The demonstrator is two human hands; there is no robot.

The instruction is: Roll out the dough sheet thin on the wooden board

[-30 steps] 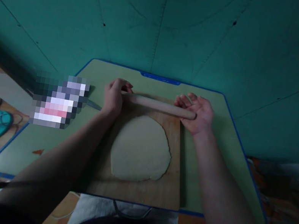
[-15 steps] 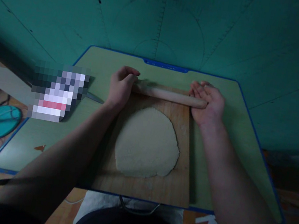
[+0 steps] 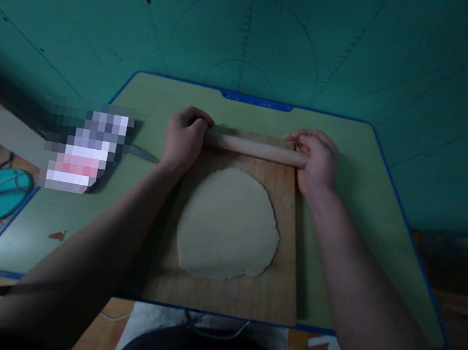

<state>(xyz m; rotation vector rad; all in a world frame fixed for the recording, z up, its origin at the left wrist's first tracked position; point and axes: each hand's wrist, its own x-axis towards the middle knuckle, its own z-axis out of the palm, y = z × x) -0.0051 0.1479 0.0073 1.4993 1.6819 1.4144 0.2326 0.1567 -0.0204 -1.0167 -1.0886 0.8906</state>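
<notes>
A pale wooden rolling pin (image 3: 256, 149) lies crosswise over the far end of a wooden board (image 3: 221, 297). My left hand (image 3: 185, 137) is closed around the pin's left end, and my right hand (image 3: 320, 161) curls over its right end. Nearer to me on the board is a flat, rolled-out sheet of dough (image 3: 229, 225), roughly round with a ragged right edge. The pin is apart from the dough, beyond its far edge. Both pin ends are hidden by my hands.
The board sits on a green table (image 3: 348, 267) with a blue rim. At left stand a pixelated box-like item (image 3: 86, 152) and a knife blade (image 3: 143, 153) pointing toward my left forearm. A small brown scrap (image 3: 57, 235) lies front left. A green wall (image 3: 259, 34) rises behind.
My right hand has turned over and closed around the pin's right end, where its fingers were loosely open before. The left hand keeps its grip, and the dough looks the same.
</notes>
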